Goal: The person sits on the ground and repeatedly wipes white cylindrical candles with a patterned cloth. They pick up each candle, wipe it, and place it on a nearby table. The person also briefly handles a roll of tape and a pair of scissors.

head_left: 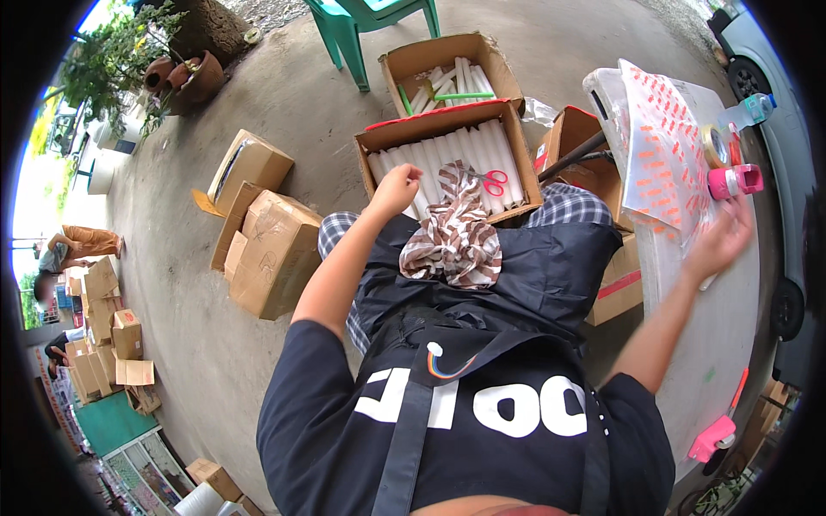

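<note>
An open cardboard box (516, 142) on my lap holds a row of long white candles (447, 159), a striped brown cloth (456, 232) and red-handled scissors (492, 181). My left hand (397, 189) is down in the box's left part with fingers curled on the white candles. My right hand (721, 241) reaches out to the right and rests on a stack of clear bags with orange print (667, 155) lying on the white table (723, 335); its fingers are spread flat on the stack.
A second open box (413, 64) with more white candles stands behind the first. Tape roll (714, 144), pink tape dispenser (736, 181) and a bottle (747, 110) sit on the table. Closed cartons (271, 249) stand at my left, a green chair (361, 26) beyond.
</note>
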{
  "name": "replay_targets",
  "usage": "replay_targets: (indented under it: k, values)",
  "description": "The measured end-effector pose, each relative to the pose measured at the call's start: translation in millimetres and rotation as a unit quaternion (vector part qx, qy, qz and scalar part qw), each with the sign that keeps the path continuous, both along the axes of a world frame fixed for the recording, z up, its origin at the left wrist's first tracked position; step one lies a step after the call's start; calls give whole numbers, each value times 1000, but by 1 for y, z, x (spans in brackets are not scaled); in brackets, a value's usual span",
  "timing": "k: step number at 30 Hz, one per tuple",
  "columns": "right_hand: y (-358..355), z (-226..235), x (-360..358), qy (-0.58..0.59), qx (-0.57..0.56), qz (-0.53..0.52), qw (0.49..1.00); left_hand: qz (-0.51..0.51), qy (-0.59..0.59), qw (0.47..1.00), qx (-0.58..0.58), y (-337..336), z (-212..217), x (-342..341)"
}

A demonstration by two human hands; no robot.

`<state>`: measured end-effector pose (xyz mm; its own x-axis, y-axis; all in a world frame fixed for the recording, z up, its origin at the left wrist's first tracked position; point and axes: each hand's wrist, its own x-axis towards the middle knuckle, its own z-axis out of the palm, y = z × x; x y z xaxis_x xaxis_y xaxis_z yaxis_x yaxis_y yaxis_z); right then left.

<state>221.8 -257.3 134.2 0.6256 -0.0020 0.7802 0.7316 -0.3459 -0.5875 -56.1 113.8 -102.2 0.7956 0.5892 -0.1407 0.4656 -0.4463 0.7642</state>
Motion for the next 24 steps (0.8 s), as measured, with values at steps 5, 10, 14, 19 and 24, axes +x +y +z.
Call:
replay_targets:
  k: [5,10,14,19,24]
  values:
    - [178,-139,-85,133,-488,379,775,-251,169,766,567,33,-66,11]
    - [173,-174,-173,158,-629,493,580,-326,180,701,608,37,-45,26]
    - [167,-161,-133,334,-433,423,722,-334,158,711,599,42,-52,6]
    - [136,-160,-118,270,-665,486,499,-328,197,689,615,41,-22,-4]
    - [129,-150,-81,197,-428,518,714,-67,377,757,529,30,77,-44]
